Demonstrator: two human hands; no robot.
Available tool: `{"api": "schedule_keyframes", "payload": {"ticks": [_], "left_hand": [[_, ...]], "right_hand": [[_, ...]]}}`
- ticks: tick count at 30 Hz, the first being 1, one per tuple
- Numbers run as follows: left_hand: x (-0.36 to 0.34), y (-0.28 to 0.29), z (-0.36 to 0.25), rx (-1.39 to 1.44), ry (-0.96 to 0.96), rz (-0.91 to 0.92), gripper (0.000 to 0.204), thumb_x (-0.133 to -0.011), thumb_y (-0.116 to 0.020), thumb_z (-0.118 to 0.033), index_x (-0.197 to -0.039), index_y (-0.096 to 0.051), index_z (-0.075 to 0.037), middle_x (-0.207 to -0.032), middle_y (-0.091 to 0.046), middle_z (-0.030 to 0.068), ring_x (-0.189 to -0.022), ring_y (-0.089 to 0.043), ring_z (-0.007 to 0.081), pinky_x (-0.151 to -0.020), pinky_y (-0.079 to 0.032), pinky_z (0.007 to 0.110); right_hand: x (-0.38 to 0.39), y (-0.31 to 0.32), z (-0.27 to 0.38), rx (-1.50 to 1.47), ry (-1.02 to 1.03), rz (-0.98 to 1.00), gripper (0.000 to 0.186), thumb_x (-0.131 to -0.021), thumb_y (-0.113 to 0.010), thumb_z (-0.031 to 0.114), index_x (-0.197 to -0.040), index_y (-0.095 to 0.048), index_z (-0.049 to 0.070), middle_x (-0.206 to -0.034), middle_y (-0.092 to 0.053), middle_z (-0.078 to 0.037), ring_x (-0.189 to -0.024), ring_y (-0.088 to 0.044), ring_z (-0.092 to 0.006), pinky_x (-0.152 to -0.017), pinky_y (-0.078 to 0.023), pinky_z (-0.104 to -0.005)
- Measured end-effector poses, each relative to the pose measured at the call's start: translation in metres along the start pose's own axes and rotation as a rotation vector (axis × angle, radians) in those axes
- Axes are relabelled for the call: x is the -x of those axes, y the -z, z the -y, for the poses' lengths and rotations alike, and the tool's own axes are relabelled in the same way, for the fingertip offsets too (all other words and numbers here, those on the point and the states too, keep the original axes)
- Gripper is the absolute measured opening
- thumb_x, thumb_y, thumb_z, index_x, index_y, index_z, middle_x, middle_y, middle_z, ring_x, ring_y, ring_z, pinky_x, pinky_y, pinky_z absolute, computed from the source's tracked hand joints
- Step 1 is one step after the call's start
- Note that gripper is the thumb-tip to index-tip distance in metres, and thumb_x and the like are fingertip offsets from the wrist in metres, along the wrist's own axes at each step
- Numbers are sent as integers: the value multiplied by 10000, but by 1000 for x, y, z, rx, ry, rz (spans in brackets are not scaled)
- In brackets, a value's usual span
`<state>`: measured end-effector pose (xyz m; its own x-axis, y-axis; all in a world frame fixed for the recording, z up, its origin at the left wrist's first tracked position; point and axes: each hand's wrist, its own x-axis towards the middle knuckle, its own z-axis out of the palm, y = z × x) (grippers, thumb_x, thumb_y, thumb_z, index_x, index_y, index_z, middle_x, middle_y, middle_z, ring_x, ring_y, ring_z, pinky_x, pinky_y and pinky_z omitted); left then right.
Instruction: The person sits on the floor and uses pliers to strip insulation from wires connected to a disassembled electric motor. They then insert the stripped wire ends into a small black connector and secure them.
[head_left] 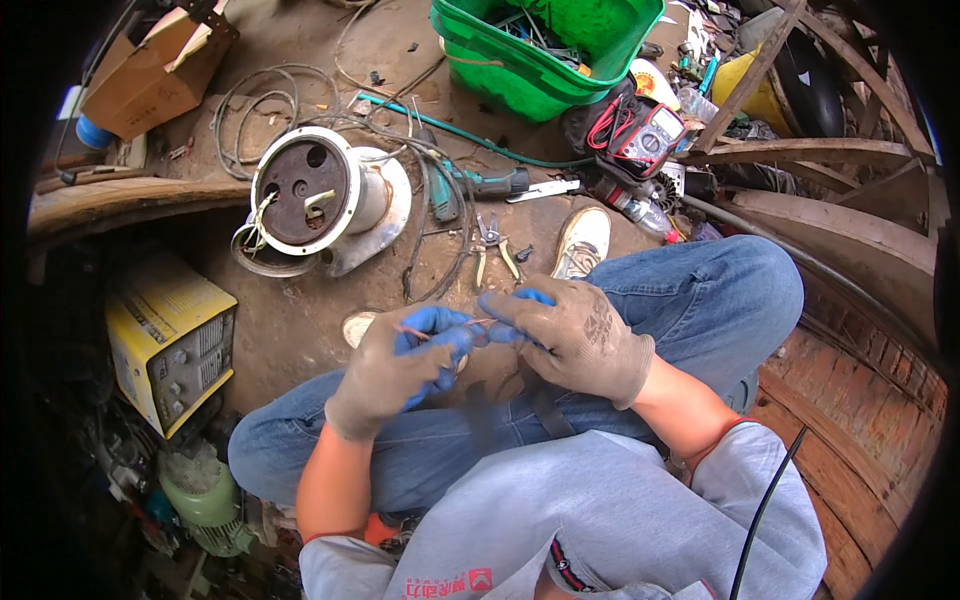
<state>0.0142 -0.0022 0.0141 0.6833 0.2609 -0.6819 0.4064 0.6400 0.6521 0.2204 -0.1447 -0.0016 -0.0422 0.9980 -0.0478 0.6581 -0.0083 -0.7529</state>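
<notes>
Left hand (383, 372), right hand (577, 332) both pinched closed on thin reddish strand (412, 332). Best: short grip span, light tension, no kinks.

Two gloved hands (590, 335) and two white shoes (590, 235), with one green bin (505, 90) at twelve o'clock and one cardboard box (150, 95) at ten.

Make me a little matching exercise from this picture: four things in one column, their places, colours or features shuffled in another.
1. thin wire
2. pliers
3. bin
4. boxy machine

A. has knobs on its front
B. on the ground beside a white shoe
C. between left hand and right hand
D. bright green

Pairs: 1-C, 2-B, 3-D, 4-A
</notes>
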Motion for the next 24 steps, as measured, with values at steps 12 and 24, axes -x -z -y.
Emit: {"api": "schedule_keyframes", "payload": {"ticks": [12,24], "left_hand": [[8,-5,22,-412,-490,-107,440,-901,-818,-233,-1274,-726,-18,-894,-675,43,-732,-632,132,-585,-475,284],[2,4,33,-1091,-1108,-190,313,-857,-829,-149,-1146,-747,-63,-939,-743,101,-837,-712,329,-662,-559,391]], "right_hand": [[2,-3,0,-486,33,-154,221,-890,-738,144,-1095,-737,59,-885,-685,-146,-789,-682,-347,-667,-542,-427],[-7,13,14,-1301,-841,276,236,-984,-672,213,-1020,-731,-13,-828,-714,-41,-605,-575,-76,-544,-474,-267]]}}
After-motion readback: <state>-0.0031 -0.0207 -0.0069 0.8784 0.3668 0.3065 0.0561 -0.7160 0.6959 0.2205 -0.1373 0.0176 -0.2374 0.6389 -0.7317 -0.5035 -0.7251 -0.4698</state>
